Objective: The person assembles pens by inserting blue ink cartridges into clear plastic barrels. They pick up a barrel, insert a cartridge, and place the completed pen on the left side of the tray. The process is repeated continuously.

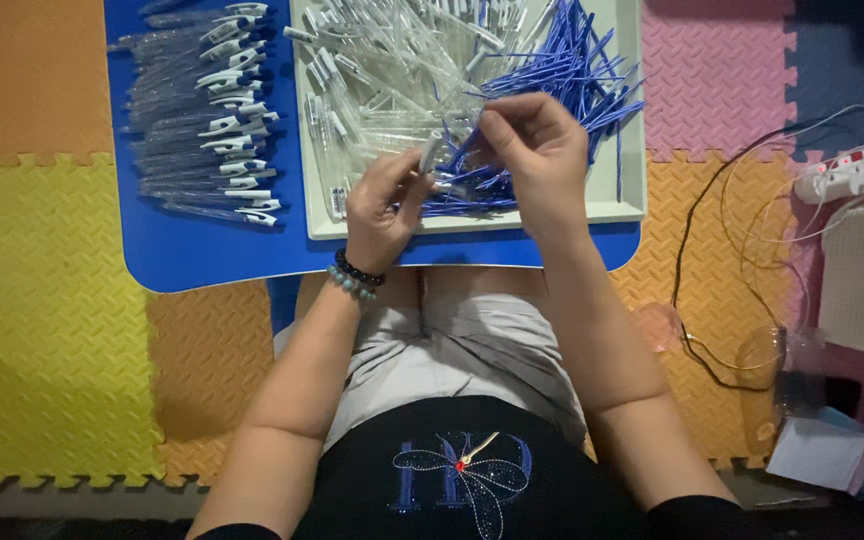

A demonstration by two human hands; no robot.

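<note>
the floor is covered in interlocking foam mats (42, 300) in yellow, orange, pink and dark blue. over the person's lap sits a low blue table (202, 255) with rounded corners. off its right edge, on the mats, lie a white power strip (852, 172) with thin cables looping from it, a white perforated box and some clear plastic bits.

a pale rectangular tray (632, 160) takes up the table's middle and right part, reaching close to the near edge. its left half is heaped with clear pen barrels (382, 70); its right half holds a tangle of blue refills (572, 70). on the bare table by the left edge, beside the tray, assembled pens (217, 120) with white and blue clips lie in a stack, clips pointing right.

both hands work above the near part of the tray. the left hand (382, 215), beaded bracelets at the wrist, pinches a clear barrel (433, 152) that stands tilted upward. the right hand (537, 160) has its fingertips closed on a blue refill (464, 140), whose end meets the barrel's top.
</note>
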